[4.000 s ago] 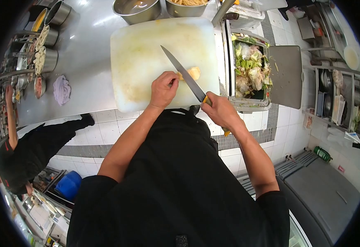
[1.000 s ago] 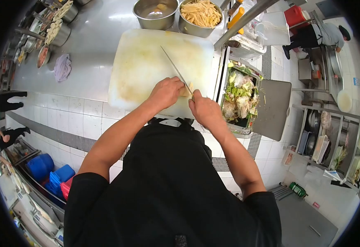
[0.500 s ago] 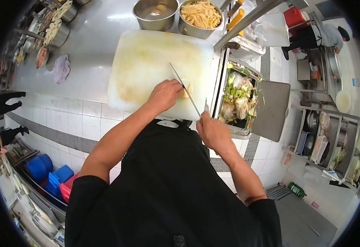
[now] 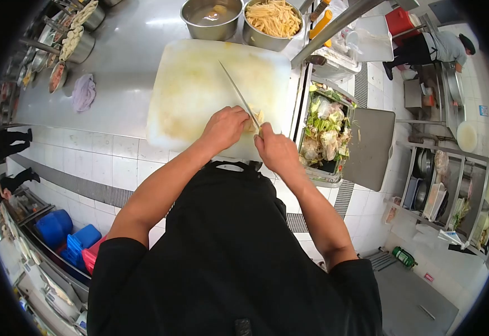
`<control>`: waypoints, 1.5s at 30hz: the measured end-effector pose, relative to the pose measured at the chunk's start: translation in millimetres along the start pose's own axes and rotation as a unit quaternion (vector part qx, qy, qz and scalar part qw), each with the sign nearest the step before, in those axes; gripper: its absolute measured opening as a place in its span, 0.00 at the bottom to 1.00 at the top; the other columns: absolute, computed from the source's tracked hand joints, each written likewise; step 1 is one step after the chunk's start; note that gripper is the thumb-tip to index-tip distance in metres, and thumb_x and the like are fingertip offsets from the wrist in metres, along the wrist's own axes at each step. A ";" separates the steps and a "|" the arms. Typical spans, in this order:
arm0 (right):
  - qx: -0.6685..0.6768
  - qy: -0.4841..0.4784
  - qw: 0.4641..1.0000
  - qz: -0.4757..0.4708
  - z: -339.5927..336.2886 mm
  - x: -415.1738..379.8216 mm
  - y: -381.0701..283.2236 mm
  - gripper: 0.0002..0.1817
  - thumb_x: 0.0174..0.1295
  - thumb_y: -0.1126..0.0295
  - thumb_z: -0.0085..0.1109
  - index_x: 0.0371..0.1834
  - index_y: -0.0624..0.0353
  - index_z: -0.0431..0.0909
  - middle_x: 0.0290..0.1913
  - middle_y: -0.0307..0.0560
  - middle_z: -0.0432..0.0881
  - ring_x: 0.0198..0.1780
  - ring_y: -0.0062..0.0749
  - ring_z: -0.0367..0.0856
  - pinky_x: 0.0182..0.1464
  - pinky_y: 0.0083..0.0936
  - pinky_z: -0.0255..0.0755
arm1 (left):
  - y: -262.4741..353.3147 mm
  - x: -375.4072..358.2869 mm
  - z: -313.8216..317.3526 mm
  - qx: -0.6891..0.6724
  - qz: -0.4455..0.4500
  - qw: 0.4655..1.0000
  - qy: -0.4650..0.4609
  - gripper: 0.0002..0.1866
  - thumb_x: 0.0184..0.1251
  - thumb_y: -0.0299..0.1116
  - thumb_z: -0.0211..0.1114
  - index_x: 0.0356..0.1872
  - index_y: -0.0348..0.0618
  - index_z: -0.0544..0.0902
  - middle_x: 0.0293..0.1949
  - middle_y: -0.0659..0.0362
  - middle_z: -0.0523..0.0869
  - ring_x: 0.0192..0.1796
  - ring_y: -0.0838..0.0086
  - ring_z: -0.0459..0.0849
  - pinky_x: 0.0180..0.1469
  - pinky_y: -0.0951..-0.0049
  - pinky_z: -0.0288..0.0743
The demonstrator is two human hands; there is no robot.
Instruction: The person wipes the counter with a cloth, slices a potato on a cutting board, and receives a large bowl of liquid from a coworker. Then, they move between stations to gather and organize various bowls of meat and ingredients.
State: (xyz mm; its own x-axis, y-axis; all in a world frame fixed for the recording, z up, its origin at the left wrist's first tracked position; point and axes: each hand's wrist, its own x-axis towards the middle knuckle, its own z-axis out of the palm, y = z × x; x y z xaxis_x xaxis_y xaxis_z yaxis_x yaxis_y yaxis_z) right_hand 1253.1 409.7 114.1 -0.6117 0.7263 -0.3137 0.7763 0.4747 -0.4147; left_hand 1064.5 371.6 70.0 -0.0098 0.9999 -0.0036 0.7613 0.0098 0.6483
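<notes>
A white cutting board (image 4: 191,84) with yellowish stains lies at the steel counter's near edge. On it, my left hand (image 4: 226,126) has its fingers curled over a pale yellow vegetable, mostly hidden beneath them. My right hand (image 4: 278,150) is wrapped round the handle of a long knife (image 4: 234,85). The blade slants up and left across the board, passing close beside my left fingertips. A few pale yellow slices (image 4: 259,116) lie just right of the blade.
Behind the board stand a steel bowl of water (image 4: 211,28) and a steel bowl of pale strips (image 4: 273,19). A bin of vegetable scraps (image 4: 327,131) is at the right. A lilac cloth (image 4: 83,92) lies left. Another person (image 4: 448,47) bends at the far right.
My right hand has pushed the knife forward and left, so its tip reaches further up the board and the handle is nearer my left hand. My left hand stays nearly in place.
</notes>
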 end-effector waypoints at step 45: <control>-0.025 -0.012 1.000 0.003 8.6 3.6 -2.9 0.14 0.72 0.61 0.51 0.43 0.63 0.69 0.25 0.65 0.83 0.30 0.65 0.84 0.36 0.57 0.77 | -12.4 1.1 1.1 -0.022 0.013 0.999 0.022 0.07 0.65 0.28 0.63 0.41 0.41 0.85 0.42 0.55 0.86 0.46 0.56 0.84 0.50 0.59 0.79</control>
State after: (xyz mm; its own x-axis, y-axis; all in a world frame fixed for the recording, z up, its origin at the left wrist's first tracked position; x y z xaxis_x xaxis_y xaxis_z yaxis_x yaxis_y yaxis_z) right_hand 1247.3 406.6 106.8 -0.6101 0.7169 -0.3374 0.7862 0.4947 -0.3704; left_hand 1055.7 372.6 61.1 -0.0198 0.9987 0.0463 0.7318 -0.0170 0.6813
